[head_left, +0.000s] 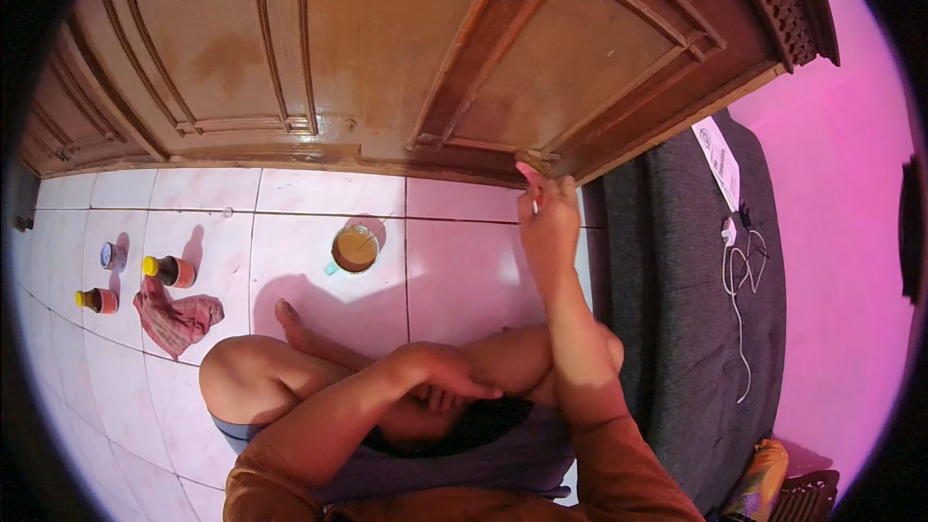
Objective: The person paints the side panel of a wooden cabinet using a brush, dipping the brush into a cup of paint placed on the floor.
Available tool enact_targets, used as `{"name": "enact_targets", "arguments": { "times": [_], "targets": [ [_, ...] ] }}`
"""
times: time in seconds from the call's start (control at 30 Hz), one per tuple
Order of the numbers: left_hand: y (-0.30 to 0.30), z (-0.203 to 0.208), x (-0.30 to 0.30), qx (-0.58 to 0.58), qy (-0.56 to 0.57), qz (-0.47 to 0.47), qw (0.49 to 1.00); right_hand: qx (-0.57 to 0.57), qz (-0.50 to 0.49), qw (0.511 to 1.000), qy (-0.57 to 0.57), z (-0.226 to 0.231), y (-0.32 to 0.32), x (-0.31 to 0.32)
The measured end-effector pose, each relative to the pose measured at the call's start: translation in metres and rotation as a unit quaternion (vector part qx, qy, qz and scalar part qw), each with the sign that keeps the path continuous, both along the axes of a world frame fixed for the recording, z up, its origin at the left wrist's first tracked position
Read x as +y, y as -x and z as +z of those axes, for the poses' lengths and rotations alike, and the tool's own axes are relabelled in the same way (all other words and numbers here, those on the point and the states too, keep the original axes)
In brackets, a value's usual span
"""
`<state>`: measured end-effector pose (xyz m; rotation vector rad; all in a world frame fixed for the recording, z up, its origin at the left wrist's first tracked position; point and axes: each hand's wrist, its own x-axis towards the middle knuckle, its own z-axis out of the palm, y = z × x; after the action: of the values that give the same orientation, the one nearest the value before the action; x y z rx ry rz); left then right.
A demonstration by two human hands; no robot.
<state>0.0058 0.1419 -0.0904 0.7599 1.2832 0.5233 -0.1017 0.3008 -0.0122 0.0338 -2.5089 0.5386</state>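
Note:
My right hand (551, 203) reaches up to the bottom edge of a brown carved wooden cabinet panel (367, 58). Its fingers are closed round what looks like a small paintbrush (534, 159), whose brownish tip meets the wood; most of it is hidden by the hand. A ring shows on one finger. My left hand (447, 377) rests over my crossed legs, fingers loosely apart and holding nothing. On the tiles before me stands a glass mug (355, 248) of brown liquid, with a thin stick-like thing at its rim.
To the left stand two yellow-capped bottles (174, 272), a small round jar (112, 255) and a crumpled reddish cloth (179, 317). Along my right runs a dark grey cushioned seat (667, 329) with a paper sheet (717, 162) and a white charger cable (742, 319), beside a pink wall.

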Motion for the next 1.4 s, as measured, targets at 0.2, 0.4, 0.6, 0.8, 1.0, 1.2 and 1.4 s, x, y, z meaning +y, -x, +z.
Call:
{"name": "enact_targets", "arguments": {
  "times": [0.2, 0.4, 0.6, 0.8, 1.0, 1.2, 1.4],
  "targets": [
    [0.001, 0.0, 0.002, -0.004, -0.013, -0.007, 1.0, -0.012, 0.143, 0.99, 0.017, -0.012, 0.009, -0.048],
    [0.002, 0.006, -0.001, 0.013, -0.008, -0.001, 1.0, -0.043, 0.161, 0.985, 0.039, -0.001, -0.003, -0.055],
    [0.003, 0.003, 0.002, 0.014, 0.008, 0.003, 1.0, -0.051, 0.116, 0.989, 0.078, -0.003, -0.001, -0.024],
    [0.0, -0.001, 0.006, -0.015, -0.003, 0.047, 0.999, 0.001, -0.023, 0.997, 0.08, 0.002, -0.009, 0.047],
    [0.002, 0.02, -0.002, -0.022, -0.015, 0.101, 0.995, -0.028, -0.086, 0.989, 0.115, 0.022, -0.018, 0.063],
    [0.001, 0.0, -0.011, 0.128, -0.018, 0.204, 0.97, 0.027, -0.071, 0.973, 0.217, 0.027, -0.035, 0.09],
    [-0.015, 0.002, -0.01, 0.267, 0.003, 0.293, 0.918, -0.012, -0.081, 0.907, 0.413, -0.003, -0.055, 0.13]
  ]
}}
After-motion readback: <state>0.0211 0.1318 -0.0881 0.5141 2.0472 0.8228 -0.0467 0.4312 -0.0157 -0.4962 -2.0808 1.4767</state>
